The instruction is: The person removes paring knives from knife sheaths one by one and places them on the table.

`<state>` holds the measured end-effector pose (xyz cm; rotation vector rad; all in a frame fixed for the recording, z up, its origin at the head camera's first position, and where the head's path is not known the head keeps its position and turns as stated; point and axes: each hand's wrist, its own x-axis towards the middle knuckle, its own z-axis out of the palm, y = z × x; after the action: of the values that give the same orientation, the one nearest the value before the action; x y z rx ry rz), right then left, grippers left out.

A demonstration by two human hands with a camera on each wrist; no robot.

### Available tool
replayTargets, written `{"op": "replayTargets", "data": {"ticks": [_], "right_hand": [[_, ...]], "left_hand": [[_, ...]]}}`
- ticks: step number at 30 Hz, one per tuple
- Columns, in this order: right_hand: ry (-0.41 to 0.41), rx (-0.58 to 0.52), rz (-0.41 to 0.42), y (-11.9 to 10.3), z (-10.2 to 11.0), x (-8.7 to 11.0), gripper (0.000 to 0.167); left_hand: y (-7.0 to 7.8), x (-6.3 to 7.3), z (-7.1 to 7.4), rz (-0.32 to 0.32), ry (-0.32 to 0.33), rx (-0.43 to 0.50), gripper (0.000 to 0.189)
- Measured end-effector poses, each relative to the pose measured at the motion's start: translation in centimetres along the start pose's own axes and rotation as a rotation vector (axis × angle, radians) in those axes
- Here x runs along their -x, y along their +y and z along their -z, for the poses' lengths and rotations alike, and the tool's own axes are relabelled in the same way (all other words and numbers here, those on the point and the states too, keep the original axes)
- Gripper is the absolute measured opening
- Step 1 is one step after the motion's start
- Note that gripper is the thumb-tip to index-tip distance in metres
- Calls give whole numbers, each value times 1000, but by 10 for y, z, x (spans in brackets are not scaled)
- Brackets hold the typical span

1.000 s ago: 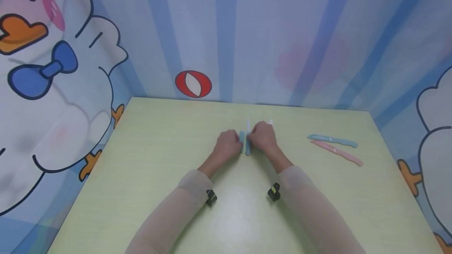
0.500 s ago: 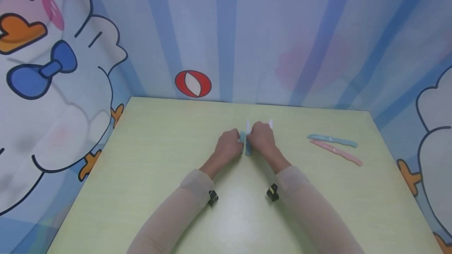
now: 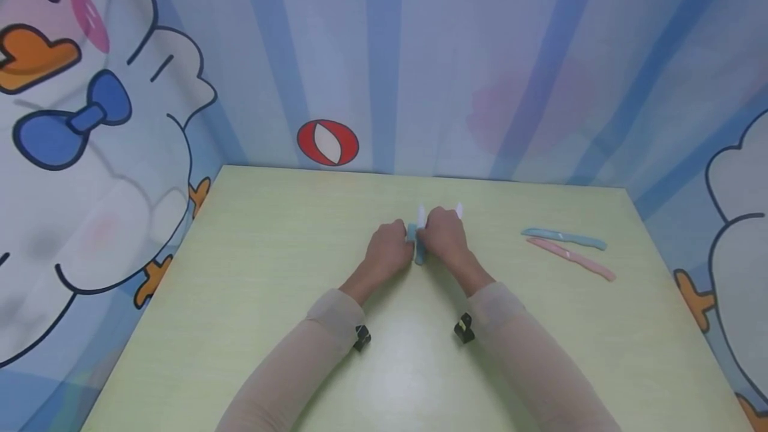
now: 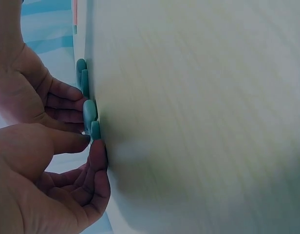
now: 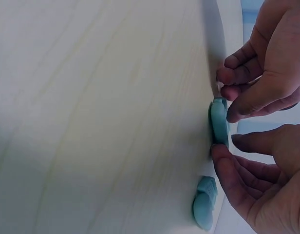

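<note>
Near the middle of the table, my left hand (image 3: 390, 245) pinches a short blue sheath-like piece (image 3: 411, 232) between thumb and fingertips. Just right of it stands a fruit knife with a blue handle (image 3: 419, 255) and a white blade (image 3: 421, 215) pointing to the back. My right hand (image 3: 445, 232) holds that knife, its thumb and index finger at the end of the teal handle (image 5: 219, 122) in the right wrist view. Another white blade (image 3: 459, 210) shows past my right knuckles; my hand hides the rest of it in the head view.
To the right lie a blue fruit knife (image 3: 564, 239) and a pink fruit knife (image 3: 571, 259), close together. A further teal piece (image 5: 203, 204) lies beside my right hand. Behind the pale table (image 3: 270, 219) rises a printed cloth wall (image 3: 420, 85).
Both hands have shifted slightly, the right one a little to the left. Left fingers now cover more of the blue piece's lower part. The knives at the right stay put.
</note>
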<state>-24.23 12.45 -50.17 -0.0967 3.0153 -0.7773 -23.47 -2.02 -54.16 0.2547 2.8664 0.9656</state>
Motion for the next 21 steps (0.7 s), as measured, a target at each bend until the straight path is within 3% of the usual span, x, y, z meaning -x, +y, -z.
{"op": "replayTargets", "data": {"ticks": [5,12,18,21], "right_hand": [[23,15,29,-1,7,2,43],[34,19,81,-8,42,5,59],[49,25,112,-13,66,8,36],[42,31,128,-14,74,9,34]], "left_hand": [[17,13,25,5,-20,-33,17],[25,8,52,21,-3,-106,29],[35,3,71,33,10,-164,35],[38,1,76,26,16,-189,36]]}}
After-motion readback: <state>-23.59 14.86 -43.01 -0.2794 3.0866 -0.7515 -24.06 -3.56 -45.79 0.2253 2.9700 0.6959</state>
